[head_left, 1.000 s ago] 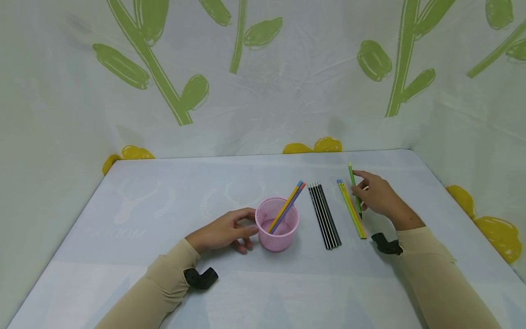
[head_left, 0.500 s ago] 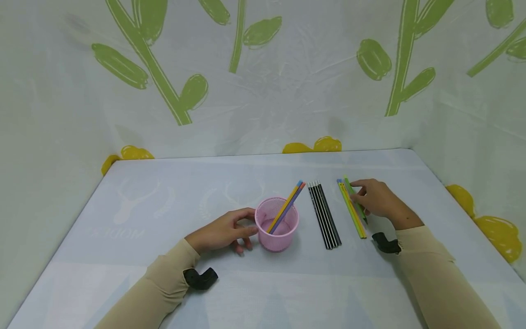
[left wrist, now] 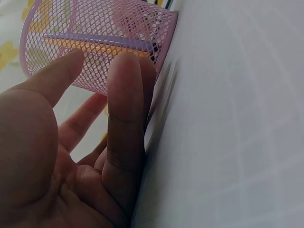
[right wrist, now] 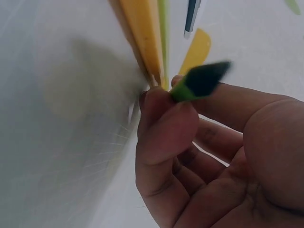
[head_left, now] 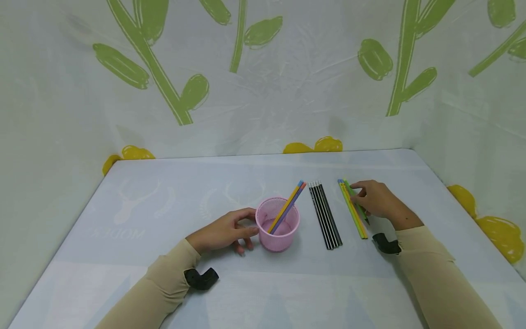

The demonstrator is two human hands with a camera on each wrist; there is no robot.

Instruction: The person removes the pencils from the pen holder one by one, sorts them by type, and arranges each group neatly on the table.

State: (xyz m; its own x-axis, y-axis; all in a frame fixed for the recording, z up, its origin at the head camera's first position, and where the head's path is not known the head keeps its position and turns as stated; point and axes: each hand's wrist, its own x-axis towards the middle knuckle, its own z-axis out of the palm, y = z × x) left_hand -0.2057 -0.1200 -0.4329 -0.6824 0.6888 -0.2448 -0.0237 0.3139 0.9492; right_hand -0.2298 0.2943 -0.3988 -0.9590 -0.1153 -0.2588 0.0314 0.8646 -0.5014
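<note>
My left hand [head_left: 223, 232] rests beside a pink mesh pencil cup [head_left: 276, 243], its extended fingers touching the side. Leaning in that cup are a yellow pencil [head_left: 283, 215] and a purple pencil [head_left: 292, 206]. Between thumb and fingers, my right hand [head_left: 377, 199] pinches a green pencil [head_left: 348, 188]; its dark pointed end [right wrist: 205, 80] faces the camera in the right wrist view. Just left of it, a yellow pencil [head_left: 358, 220] and a yellow-green pencil [head_left: 349, 209] lie side by side on the table.
Several black pencils with white stripes [head_left: 325, 217] lie in a row between the cup and the coloured pencils. The white table [head_left: 172, 201] meets a pale wall [head_left: 263, 109] printed with green plants. A black band [head_left: 201, 278] sits at each wrist.
My right hand has lowered the green pencil and brought it left, alongside the yellow one. The left hand and the cup have stayed in place.
</note>
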